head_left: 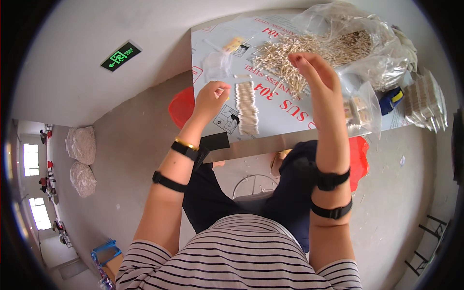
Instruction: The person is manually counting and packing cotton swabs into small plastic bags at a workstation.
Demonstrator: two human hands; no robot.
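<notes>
Cotton swabs lie in a loose pile (280, 58) on the metal-topped table. A neat column of cotton swabs (247, 108), laid side by side, runs down the table's left half. Just left of that column is my left hand (211, 100), its fingers curled together. A bit of yellow shows by its fingertips, too small to name. My right hand (319, 75) is over the right part of the loose pile, thumb and fingertips drawn together. Whatever they may pinch cannot be made out. Beyond the column lie a few separate swabs (242, 76).
A clear plastic bag (382, 58) of swabs fills the far right of the table (285, 116). Nearer are bagged small packs (357, 111), a blue-and-yellow item (391, 100) and a wrapped stack (425, 102). A clear plastic container (217, 65) sits far left. Red stools (181, 107) flank the table.
</notes>
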